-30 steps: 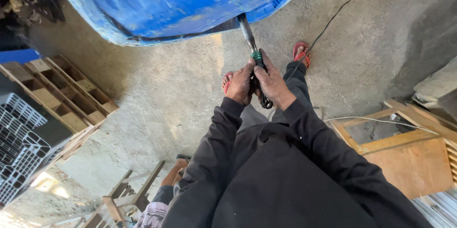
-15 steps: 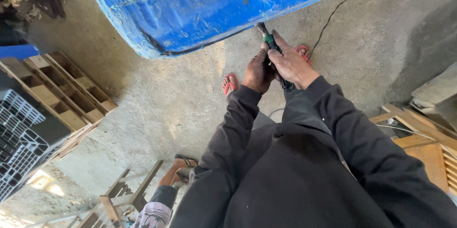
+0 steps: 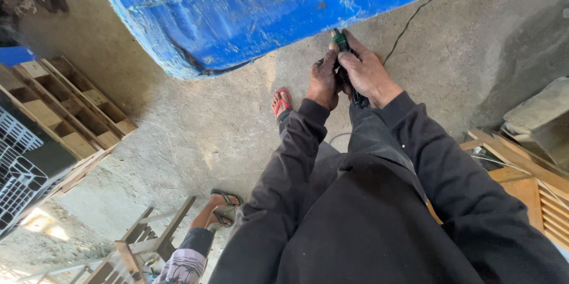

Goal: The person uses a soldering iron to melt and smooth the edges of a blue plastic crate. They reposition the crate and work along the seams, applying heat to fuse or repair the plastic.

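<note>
Firmly closed, left hand (image 3: 323, 79) and right hand (image 3: 366, 73) gripping green power tool (image 3: 340, 41)

Both hands cover most of the dark green power tool (image 3: 340, 41), and its working tip disappears against the blue painted hull (image 3: 249, 11), which runs off the top edge. Another person's foot and patterned shorts (image 3: 186, 266) are cropped at the bottom.

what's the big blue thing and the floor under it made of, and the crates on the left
Big curved blue hull-like shell: probably painted fibreglass or wood; glossy, streaked, scuffed paint, cracked edge. Grey floor: rough bare concrete, grainy and stained. Slatted pallets: unfinished pale wood with visible boards.
</note>
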The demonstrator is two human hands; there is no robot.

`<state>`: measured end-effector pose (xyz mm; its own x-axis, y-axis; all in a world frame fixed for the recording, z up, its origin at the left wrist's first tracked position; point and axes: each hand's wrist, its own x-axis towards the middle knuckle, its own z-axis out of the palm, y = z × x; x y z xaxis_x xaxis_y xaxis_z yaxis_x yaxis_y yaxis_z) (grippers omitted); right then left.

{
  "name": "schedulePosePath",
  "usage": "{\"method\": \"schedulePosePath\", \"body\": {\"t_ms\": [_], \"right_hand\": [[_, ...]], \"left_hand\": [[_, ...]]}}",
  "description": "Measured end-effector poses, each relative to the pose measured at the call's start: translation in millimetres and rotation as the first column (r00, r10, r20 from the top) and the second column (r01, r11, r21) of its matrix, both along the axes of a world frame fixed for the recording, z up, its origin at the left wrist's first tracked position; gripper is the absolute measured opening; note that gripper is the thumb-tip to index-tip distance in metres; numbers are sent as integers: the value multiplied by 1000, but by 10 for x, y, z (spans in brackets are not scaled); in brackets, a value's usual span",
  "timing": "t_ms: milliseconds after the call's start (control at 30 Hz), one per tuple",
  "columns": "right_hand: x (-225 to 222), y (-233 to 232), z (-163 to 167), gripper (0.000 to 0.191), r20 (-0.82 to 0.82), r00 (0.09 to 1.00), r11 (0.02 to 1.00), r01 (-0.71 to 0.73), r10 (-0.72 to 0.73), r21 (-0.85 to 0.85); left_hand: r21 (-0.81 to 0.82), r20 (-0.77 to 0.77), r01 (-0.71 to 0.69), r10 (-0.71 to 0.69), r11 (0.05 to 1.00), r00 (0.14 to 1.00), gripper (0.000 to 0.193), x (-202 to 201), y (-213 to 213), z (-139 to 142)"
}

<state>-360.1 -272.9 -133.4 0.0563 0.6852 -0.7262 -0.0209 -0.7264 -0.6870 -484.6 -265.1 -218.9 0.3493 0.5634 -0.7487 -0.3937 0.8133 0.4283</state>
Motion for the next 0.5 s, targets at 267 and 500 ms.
{"method": "schedulePosePath", "body": {"t_ms": [267, 500], "right_hand": [[-38, -50, 81, 64, -153, 988, 999, -40, 35, -28], [-345, -368, 125, 64, -192, 973, 991, 120, -128, -55]], "left_hand": [[10, -156, 24, -22, 1000, 988, 49, -54, -101, 281], [-30, -107, 71, -74, 997, 991, 47, -317, -356, 381]]}}
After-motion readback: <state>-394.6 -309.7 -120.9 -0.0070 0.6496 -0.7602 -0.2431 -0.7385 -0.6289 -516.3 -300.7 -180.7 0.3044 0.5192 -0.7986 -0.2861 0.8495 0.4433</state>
